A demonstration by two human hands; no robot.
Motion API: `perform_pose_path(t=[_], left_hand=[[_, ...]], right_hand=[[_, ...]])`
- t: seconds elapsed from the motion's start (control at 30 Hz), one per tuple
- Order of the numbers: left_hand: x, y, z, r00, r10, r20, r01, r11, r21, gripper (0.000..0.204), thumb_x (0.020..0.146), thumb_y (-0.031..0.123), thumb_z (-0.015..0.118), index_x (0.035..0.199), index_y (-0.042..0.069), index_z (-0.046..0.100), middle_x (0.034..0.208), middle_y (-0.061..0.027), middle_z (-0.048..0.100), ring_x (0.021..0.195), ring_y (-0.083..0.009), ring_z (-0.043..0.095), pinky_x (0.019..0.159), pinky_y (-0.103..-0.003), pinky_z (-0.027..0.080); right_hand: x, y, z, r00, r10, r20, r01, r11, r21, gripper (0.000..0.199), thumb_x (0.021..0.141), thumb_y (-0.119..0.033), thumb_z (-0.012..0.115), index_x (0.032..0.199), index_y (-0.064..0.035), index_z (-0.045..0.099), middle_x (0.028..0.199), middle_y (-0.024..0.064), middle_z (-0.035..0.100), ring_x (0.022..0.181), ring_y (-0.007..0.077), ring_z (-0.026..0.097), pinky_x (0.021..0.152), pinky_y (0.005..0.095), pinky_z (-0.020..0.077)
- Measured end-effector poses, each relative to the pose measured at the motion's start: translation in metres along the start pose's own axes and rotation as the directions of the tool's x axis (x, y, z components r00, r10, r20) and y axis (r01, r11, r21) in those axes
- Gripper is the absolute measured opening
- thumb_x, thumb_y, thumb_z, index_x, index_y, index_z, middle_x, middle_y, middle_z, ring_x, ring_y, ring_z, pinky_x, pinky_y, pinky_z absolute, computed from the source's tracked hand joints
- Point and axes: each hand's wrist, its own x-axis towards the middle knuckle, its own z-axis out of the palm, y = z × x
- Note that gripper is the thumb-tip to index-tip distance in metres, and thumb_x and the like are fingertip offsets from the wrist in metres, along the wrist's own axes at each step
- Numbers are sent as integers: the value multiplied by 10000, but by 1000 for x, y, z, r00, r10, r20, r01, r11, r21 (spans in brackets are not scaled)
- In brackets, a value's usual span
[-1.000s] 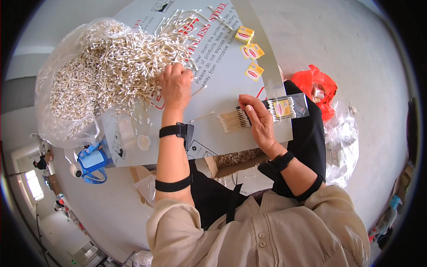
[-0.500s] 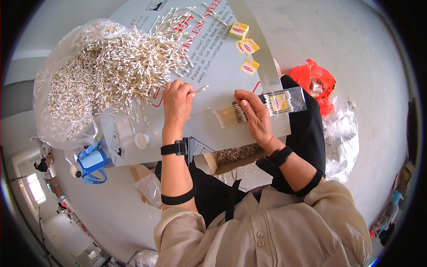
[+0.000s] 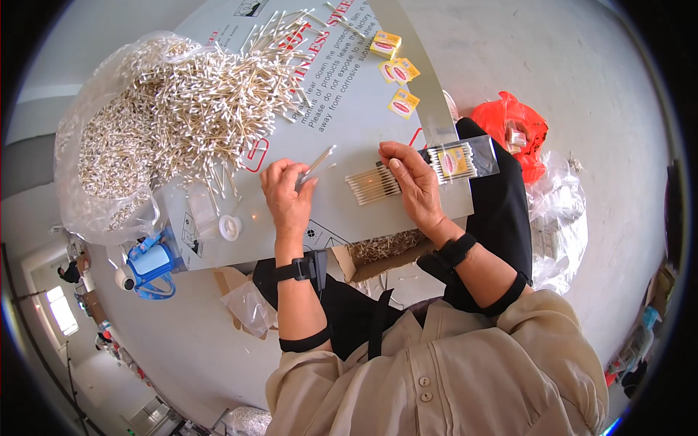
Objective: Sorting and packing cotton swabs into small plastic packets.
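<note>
My left hand (image 3: 288, 195) pinches a few cotton swabs (image 3: 317, 164) just above a grey board (image 3: 349, 102) that serves as a work surface. Resting on the board to its right, my right hand (image 3: 411, 182) holds a clear plastic sleeve (image 3: 459, 160) with a bundle of wooden-stick swabs (image 3: 372, 186) poking out of its left end. A big heap of loose swabs (image 3: 182, 116) spills from a clear bag (image 3: 94, 182) at the board's upper left.
Three small yellow packets (image 3: 396, 65) lie at the board's far edge. A red plastic bag (image 3: 512, 131) and clear bags (image 3: 560, 225) sit on the floor at right. A blue jug (image 3: 149, 265) stands at lower left. A cardboard box of swabs (image 3: 378, 251) sits under the board.
My left hand has drawn back from the heap toward me, carrying a few swabs. My right hand with the sleeve has stayed at nearly the same spot.
</note>
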Motion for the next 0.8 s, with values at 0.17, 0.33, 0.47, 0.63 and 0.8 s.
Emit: perform_pose_path(t=[0.17,0.33,0.47,0.63,0.8], left_hand=[[10,7,14,1000,2,-16,-2,1000,-8,361,670,-10,757,1003,74,642,1077,-74,564,1062,-290,481,934,-401,416],[9,15,39,936,-263,-236,82,811,-579,186,923,97,551,1071,8,620,1174,-116,576,1083,-267,524,969,-386,416],[15,22,45,975,-211,-73,129,798,-589,220,974,141,485,1083,15,628,1144,-117,600,1058,-251,547,959,-363,429],[24,37,53,998,-58,0,51,878,-476,184,952,85,495,1038,19,644,1025,-80,649,1024,-240,555,927,-349,444],[22,52,57,996,63,56,-29,875,-484,174,934,68,509,1029,13,643,1007,-85,656,1002,-250,561,916,-349,447]], right_hand=[[0,-1,-1,1000,16,0,-16,1000,5,201,993,-86,528,1163,13,572,1091,53,609,1006,116,543,916,239,431],[-1,1,-5,999,23,31,-22,1000,-17,259,1014,-118,489,1223,21,555,1210,73,584,1114,143,542,988,272,429],[-1,-5,-6,999,33,42,-35,997,65,331,1033,-156,446,1287,39,532,1333,107,542,1227,184,525,1058,307,416],[-1,-3,-6,999,30,32,-32,998,57,343,1032,-161,446,1295,44,525,1348,117,532,1248,195,513,1073,313,405],[-1,-5,-6,1000,-4,-9,4,1000,-4,341,1032,-157,441,1303,34,524,1379,122,504,1273,190,485,1087,312,390]])
